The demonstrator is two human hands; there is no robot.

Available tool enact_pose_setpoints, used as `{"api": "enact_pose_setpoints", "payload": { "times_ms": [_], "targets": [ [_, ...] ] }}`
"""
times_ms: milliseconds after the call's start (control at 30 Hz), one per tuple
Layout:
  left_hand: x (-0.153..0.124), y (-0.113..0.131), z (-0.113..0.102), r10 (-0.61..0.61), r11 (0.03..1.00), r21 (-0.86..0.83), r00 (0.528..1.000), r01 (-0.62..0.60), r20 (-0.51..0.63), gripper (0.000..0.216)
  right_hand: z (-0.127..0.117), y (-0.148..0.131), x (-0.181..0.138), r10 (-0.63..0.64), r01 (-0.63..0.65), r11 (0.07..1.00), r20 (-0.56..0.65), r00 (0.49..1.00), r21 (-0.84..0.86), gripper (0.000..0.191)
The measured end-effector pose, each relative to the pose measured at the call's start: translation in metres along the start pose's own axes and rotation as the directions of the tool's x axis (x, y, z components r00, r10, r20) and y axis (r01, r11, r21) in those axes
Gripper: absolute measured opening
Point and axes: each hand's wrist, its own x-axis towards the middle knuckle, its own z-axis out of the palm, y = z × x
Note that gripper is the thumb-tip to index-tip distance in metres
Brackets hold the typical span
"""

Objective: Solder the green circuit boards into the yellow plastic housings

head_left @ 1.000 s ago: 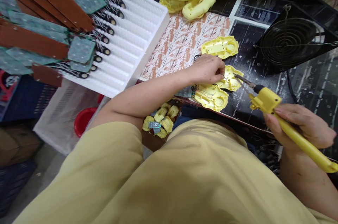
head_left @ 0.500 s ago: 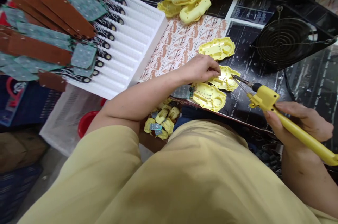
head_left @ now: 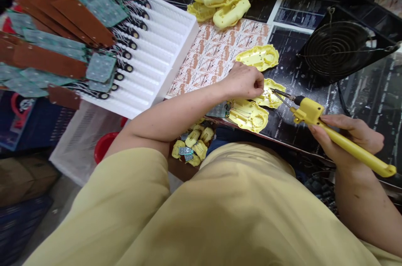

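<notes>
My right hand point(head_left: 361, 133) clamps the soldering iron point(head_left: 312, 110); left hand's point(head_left: 246, 81) grip, I cannot tell. A slip could melt the yellow half-shell point(head_left: 271, 99).

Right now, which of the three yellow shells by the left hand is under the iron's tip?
The middle shell, with the soldering iron reaching over it. The far shell and near shell have no tool above them.
</notes>
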Motion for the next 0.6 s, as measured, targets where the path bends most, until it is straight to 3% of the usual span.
{"api": "enact_pose_setpoints", "payload": {
  "times_ms": [200, 500, 600],
  "targets": [
    [0.003, 0.006, -0.006, -0.011, 0.998, 0.056, 0.998, 0.008, 0.057, 0.019, 0.006, 0.006, 0.008, -0.054, 0.050, 0.992, 0.037, 0.998, 0.114, 0.021],
    [0.008, 0.006, -0.007, -0.041, 0.998, 0.052, 0.997, 0.037, 0.069, 0.024, -0.002, 0.018, 0.024, -0.133, 0.115, 0.985, 0.147, 0.980, 0.125, 0.018],
    [0.011, 0.002, -0.003, -0.038, 0.999, 0.033, 0.998, 0.037, 0.050, 0.020, -0.005, 0.021, 0.023, -0.095, 0.096, 0.992, -0.015, 0.995, 0.077, 0.022]
  ]
}}
